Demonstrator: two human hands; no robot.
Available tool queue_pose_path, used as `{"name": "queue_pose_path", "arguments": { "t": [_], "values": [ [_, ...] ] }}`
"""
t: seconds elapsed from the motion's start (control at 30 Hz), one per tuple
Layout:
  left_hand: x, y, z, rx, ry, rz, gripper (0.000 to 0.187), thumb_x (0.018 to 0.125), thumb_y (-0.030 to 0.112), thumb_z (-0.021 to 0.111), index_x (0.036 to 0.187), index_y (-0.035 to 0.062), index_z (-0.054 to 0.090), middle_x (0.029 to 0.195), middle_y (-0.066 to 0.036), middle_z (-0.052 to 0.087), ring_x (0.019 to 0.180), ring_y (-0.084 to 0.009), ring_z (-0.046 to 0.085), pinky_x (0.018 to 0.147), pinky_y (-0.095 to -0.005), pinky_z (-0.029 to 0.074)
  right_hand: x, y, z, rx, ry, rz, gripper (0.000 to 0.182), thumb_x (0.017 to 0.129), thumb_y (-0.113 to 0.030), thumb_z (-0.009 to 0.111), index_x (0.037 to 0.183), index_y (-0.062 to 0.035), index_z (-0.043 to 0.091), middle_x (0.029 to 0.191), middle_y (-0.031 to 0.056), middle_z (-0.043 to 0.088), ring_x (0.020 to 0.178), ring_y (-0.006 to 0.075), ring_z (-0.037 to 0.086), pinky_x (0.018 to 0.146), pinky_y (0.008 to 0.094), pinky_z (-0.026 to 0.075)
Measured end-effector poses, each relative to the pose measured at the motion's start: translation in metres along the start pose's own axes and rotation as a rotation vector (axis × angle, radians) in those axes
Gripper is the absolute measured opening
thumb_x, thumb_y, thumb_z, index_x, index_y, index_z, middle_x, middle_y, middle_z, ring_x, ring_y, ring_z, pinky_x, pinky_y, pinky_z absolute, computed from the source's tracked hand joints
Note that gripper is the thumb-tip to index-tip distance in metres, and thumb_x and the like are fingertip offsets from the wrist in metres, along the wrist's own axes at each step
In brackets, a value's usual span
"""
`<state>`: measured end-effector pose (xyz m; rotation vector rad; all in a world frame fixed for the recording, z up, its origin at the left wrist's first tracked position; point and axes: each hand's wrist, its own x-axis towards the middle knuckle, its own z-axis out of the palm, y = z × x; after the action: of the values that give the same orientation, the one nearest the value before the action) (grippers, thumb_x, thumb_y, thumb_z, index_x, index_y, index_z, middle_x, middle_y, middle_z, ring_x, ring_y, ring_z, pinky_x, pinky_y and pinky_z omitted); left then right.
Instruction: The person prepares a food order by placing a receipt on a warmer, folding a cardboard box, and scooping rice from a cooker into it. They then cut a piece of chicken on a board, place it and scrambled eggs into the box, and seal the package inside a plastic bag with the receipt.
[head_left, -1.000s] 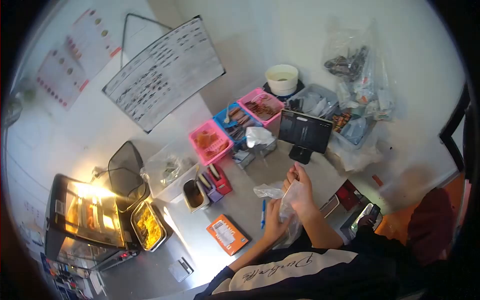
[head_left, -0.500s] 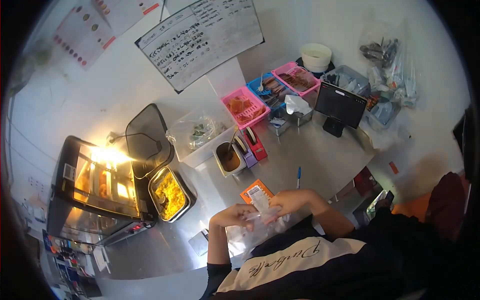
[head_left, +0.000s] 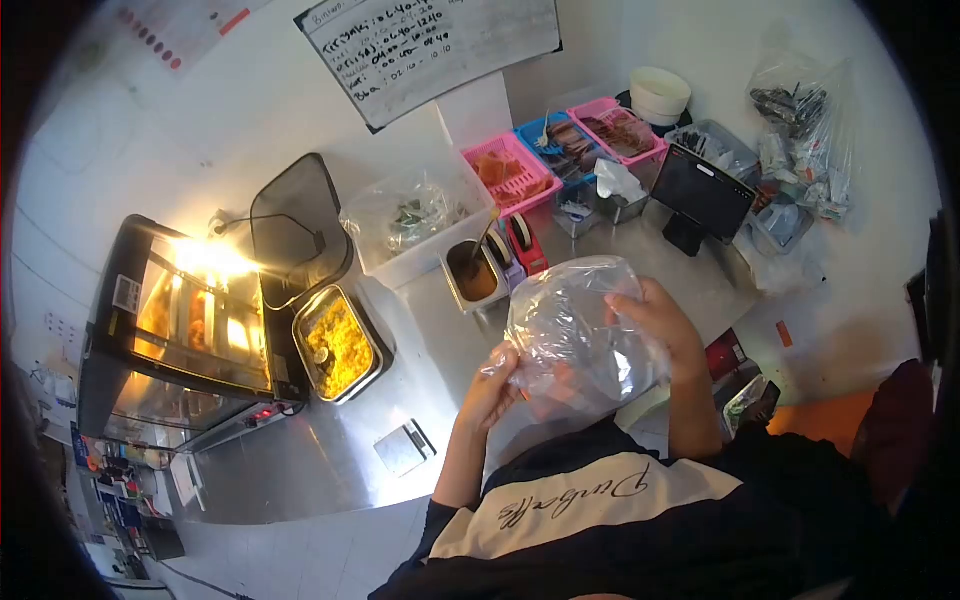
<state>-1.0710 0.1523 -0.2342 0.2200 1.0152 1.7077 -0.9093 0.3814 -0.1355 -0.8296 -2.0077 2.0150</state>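
A clear plastic bag [head_left: 578,325] is spread wide over the counter's front edge, between my two hands. My left hand [head_left: 490,388] grips its left edge with thumb and fingers. On the other side my right hand [head_left: 655,315] holds the right edge, its fingers partly behind the film. Something orange shows faintly through the lower part of the bag; I cannot make out what it is.
Left of the bag stand a metal pan of yellow food [head_left: 345,345], a lit food warmer [head_left: 200,340] and a small scale [head_left: 405,450]. Behind it are a sauce container [head_left: 475,280], a red tape dispenser [head_left: 527,245], a pink basket [head_left: 510,170] and a tablet screen [head_left: 703,195].
My hands have moved apart and upward, stretching the crumpled bag out wide. The orange printed box with its white label is now covered by the bag. The view has shifted slightly.
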Motion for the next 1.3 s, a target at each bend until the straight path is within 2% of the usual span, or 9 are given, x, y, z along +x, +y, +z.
{"name": "queue_pose_path", "arguments": {
  "t": [0.13, 0.33, 0.43, 0.5, 1.0, 1.1, 1.13, 1.2, 1.3],
  "values": [
    [-0.008, 0.013, 0.016, -0.124, -0.082, -0.081, 0.035, 0.093, 0.020, 0.050, 0.115, -0.0073, 0.048, 0.107, -0.017, 0.059, 0.099, -0.0268, 0.061, 0.086, -0.0360, 0.053, -0.003, 0.011, -0.015, -0.034, -0.025, -0.061, 0.025, 0.084, -0.027, 0.063, 0.092, -0.0040, 0.057, 0.068, 0.0014, 0.057, 0.069, 0.0113, 0.053, 0.063, 0.0252, 0.043],
    [0.013, -0.025, -0.007, -0.061, -0.029, -0.042, 0.032, 0.089, 0.018, 0.058, 0.112, -0.0037, 0.050, 0.100, -0.012, 0.061, 0.085, -0.0198, 0.064, 0.080, -0.0319, 0.054, 0.008, 0.024, 0.011, -0.905, 0.835, -0.718, 0.036, 0.079, -0.034, 0.069, 0.089, -0.0018, 0.057, 0.075, 0.0060, 0.058, 0.068, 0.0150, 0.054, 0.064, 0.0300, 0.045],
    [0.019, -0.020, 0.024, -0.080, 0.097, 0.022, 0.027, 0.086, 0.019, 0.064, 0.104, 0.0007, 0.056, 0.090, -0.007, 0.063, 0.076, -0.0144, 0.063, 0.066, -0.0262, 0.054, -0.006, 0.008, 0.046, -0.405, 0.076, -0.027, 0.030, 0.081, -0.027, 0.068, 0.088, -0.0008, 0.055, 0.077, 0.0083, 0.058, 0.069, 0.0142, 0.054, 0.066, 0.0312, 0.045],
    [0.025, -0.027, 0.036, -0.071, 0.200, 0.132, 0.025, 0.085, 0.020, 0.065, 0.101, 0.0020, 0.057, 0.085, -0.005, 0.062, 0.072, -0.0126, 0.062, 0.061, -0.0256, 0.053, 0.003, 0.052, 0.064, -0.387, -0.244, -0.359, 0.031, 0.081, -0.027, 0.067, 0.083, 0.0009, 0.054, 0.069, 0.0076, 0.056, 0.063, 0.0135, 0.052, 0.060, 0.0302, 0.043],
    [0.006, -0.015, 0.047, 0.242, 0.109, -0.104, 0.030, 0.082, 0.026, 0.068, 0.097, 0.0016, 0.061, 0.085, -0.004, 0.064, 0.073, -0.0108, 0.060, 0.071, -0.0261, 0.049, -0.010, 0.054, 0.077, -0.296, -0.446, -0.122, 0.022, 0.090, -0.019, 0.054, 0.079, 0.0003, 0.056, 0.065, 0.0029, 0.054, 0.057, 0.0102, 0.052, 0.050, 0.0269, 0.046],
    [0.025, -0.038, 0.007, 0.731, -0.027, 0.367, 0.023, 0.084, 0.021, 0.063, 0.099, 0.0035, 0.061, 0.084, -0.007, 0.064, 0.072, -0.0130, 0.061, 0.065, -0.0254, 0.049, -0.007, 0.065, 0.043, -0.202, -0.191, -0.209, 0.023, 0.091, -0.017, 0.050, 0.077, -0.0002, 0.055, 0.063, 0.0023, 0.053, 0.056, 0.0099, 0.054, 0.049, 0.0260, 0.048],
    [0.039, -0.035, -0.029, 1.213, -0.113, 0.924, 0.026, 0.086, 0.015, 0.057, 0.110, 0.0050, 0.056, 0.074, -0.011, 0.063, 0.060, -0.0166, 0.061, 0.057, -0.0277, 0.049, -0.007, 0.066, 0.022, -0.137, -0.008, -0.176, 0.020, 0.091, -0.014, 0.049, 0.076, -0.0009, 0.055, 0.063, 0.0024, 0.053, 0.055, 0.0101, 0.055, 0.049, 0.0256, 0.048],
    [0.008, 0.014, -0.031, 0.996, 0.419, 0.276, 0.029, 0.084, 0.006, 0.054, 0.113, 0.0027, 0.052, 0.066, -0.014, 0.061, 0.042, -0.0195, 0.056, 0.042, -0.0292, 0.047, -0.015, 0.068, -0.043, -0.115, 0.237, -0.199, 0.015, 0.091, -0.010, 0.048, 0.080, -0.0022, 0.054, 0.066, 0.0035, 0.053, 0.055, 0.0106, 0.057, 0.049, 0.0250, 0.049],
    [-0.009, 0.045, -0.024, 1.002, 0.571, 0.460, 0.032, 0.083, -0.005, 0.045, 0.113, 0.0041, 0.052, 0.065, -0.012, 0.060, 0.050, -0.0166, 0.060, 0.046, -0.0295, 0.049, -0.030, 0.052, -0.054, -0.063, 0.301, -0.229, 0.004, 0.089, -0.006, 0.051, 0.086, -0.0034, 0.051, 0.073, 0.0051, 0.055, 0.058, 0.0124, 0.058, 0.052, 0.0245, 0.049]
  ]
}}
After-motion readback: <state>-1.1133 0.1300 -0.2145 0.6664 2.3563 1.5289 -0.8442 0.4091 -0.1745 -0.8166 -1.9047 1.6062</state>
